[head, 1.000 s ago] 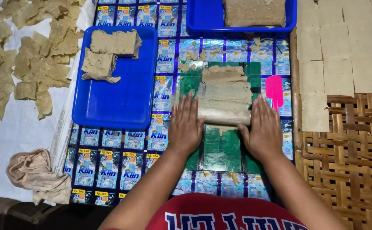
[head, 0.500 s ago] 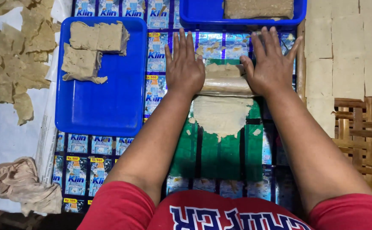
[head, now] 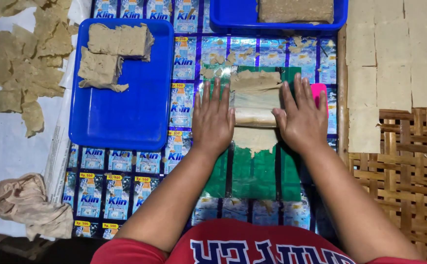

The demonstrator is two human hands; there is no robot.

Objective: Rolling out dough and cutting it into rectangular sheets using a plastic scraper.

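Dough sheet [head: 254, 83] thinning under roller [head: 254, 116]; left hand [head: 213, 120] and right hand [head: 302, 117], flat and open, pulling back from far stroke toward body.

Rolling pin [head: 255, 116] lies crosswise on the dough sheet [head: 255, 85] at mat centre, left hand [head: 214, 117] and right hand [head: 302, 117] flat on its two ends. Tray [head: 125, 117] with dough blocks [head: 115, 49] sits left of it, second tray [head: 223, 22] at the far edge. Cut squares [head: 394, 54] lie on the woven rack [head: 409, 181] at right; scraps [head: 22, 63] and cloth [head: 27, 203] off the mat's left edge.
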